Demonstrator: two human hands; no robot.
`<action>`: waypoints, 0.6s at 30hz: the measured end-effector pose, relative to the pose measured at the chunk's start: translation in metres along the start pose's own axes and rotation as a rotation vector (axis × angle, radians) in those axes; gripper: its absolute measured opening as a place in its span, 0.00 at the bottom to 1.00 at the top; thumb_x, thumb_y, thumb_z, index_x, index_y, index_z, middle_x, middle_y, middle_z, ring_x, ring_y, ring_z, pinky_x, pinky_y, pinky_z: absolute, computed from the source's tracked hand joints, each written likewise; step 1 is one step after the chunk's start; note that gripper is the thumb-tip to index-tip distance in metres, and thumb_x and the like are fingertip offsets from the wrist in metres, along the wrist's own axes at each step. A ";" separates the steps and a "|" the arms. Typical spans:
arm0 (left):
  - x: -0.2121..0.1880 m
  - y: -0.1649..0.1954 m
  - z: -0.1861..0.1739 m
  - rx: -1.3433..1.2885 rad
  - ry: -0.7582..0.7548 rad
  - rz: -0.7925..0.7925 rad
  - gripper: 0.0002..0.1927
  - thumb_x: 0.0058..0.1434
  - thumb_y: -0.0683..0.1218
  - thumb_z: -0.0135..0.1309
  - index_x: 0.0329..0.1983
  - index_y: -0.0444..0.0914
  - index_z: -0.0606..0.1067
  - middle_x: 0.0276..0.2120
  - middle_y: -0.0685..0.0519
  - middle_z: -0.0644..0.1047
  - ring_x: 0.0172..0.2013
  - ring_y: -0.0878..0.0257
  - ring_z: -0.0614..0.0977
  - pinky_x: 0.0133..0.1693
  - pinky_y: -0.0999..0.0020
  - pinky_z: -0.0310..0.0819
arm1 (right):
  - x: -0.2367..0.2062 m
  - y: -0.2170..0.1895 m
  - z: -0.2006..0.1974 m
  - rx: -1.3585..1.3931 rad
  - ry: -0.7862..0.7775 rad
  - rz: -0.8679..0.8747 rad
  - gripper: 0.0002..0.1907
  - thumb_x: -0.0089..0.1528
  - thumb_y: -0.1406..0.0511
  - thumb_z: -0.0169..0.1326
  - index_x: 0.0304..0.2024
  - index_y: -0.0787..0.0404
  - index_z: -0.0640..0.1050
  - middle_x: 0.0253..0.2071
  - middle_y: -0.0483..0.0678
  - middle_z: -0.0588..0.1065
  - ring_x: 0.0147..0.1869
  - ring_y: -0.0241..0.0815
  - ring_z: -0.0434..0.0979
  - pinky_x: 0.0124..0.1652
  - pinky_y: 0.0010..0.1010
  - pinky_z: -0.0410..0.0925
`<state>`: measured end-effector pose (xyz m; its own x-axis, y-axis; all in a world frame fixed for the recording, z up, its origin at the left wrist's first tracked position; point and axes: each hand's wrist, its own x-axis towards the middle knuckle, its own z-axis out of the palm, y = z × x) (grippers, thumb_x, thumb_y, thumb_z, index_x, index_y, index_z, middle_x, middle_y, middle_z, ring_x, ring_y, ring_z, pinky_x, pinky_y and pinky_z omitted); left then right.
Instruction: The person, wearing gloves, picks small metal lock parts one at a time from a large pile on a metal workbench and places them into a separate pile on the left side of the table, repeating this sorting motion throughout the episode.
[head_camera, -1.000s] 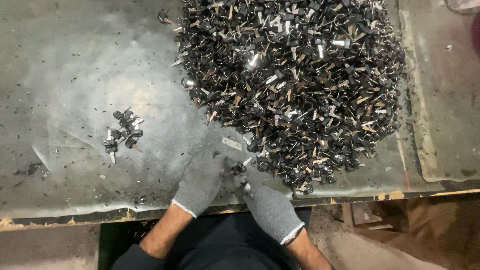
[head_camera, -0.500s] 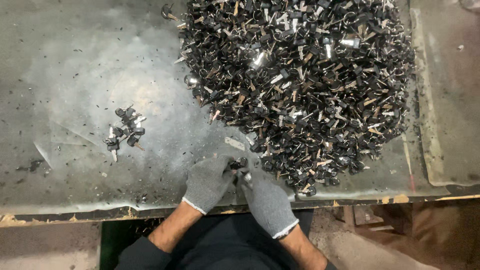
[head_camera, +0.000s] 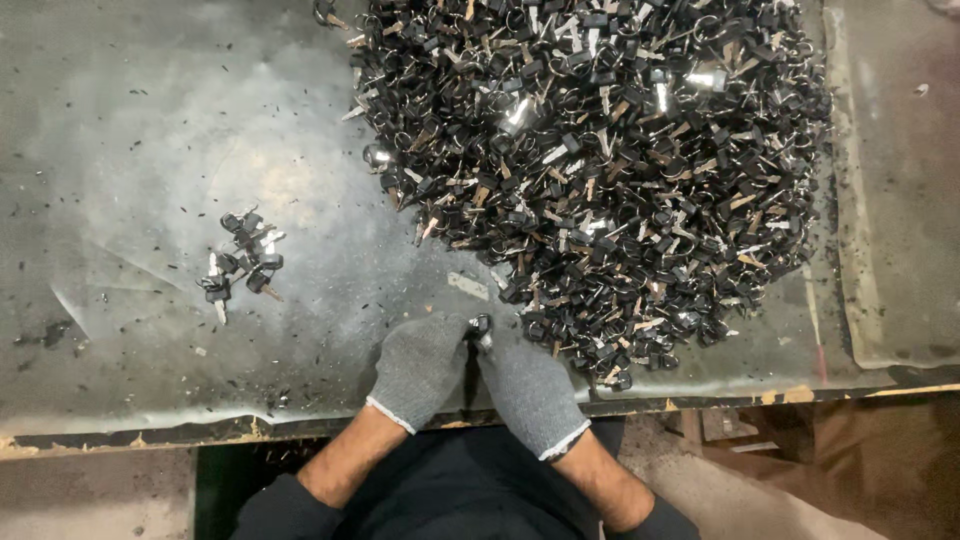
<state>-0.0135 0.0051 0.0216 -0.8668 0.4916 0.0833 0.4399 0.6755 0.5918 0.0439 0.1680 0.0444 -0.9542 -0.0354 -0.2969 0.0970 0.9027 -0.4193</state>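
Worn grey metal desk (head_camera: 130, 130), littered with dark specks; brown floor at lower right. One large heap of black-headed keys (head_camera: 600, 170) at upper right, too many to count; one small cluster (head_camera: 240, 265) at left. Two gloved hands at lower centre: left hand (head_camera: 418, 365) and right hand (head_camera: 525, 385), fingers together pinching one small key (head_camera: 480, 326); its axis cannot be told.

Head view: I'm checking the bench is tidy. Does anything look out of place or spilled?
Yes. A small cluster of keys lies alone on the metal table, well left of the big key pile. Dark specks litter the sheet, and a loose flat tag lies near the gloved hands.
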 end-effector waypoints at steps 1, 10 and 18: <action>0.000 0.000 0.000 -0.009 0.012 0.021 0.12 0.52 0.42 0.59 0.41 0.39 0.80 0.32 0.45 0.81 0.33 0.45 0.83 0.36 0.48 0.76 | -0.002 -0.003 0.003 -0.085 0.051 -0.028 0.19 0.65 0.61 0.51 0.54 0.66 0.70 0.35 0.60 0.79 0.38 0.58 0.83 0.33 0.45 0.75; 0.003 0.002 -0.002 -0.069 0.041 0.038 0.18 0.52 0.43 0.59 0.48 0.40 0.78 0.37 0.43 0.81 0.35 0.43 0.82 0.37 0.48 0.76 | 0.005 0.004 -0.029 0.021 -0.290 0.151 0.29 0.71 0.59 0.47 0.71 0.62 0.58 0.33 0.56 0.81 0.38 0.55 0.83 0.37 0.42 0.74; -0.005 0.000 0.003 0.033 0.127 0.236 0.19 0.54 0.38 0.54 0.51 0.38 0.76 0.40 0.42 0.80 0.38 0.43 0.82 0.40 0.50 0.76 | 0.001 -0.013 -0.006 -0.390 0.217 -0.091 0.09 0.63 0.66 0.48 0.44 0.63 0.71 0.32 0.55 0.79 0.34 0.51 0.84 0.30 0.39 0.76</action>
<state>-0.0083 0.0044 0.0184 -0.7607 0.5664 0.3171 0.6393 0.5690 0.5173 0.0398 0.1590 0.0547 -0.9952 -0.0687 -0.0702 -0.0639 0.9956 -0.0680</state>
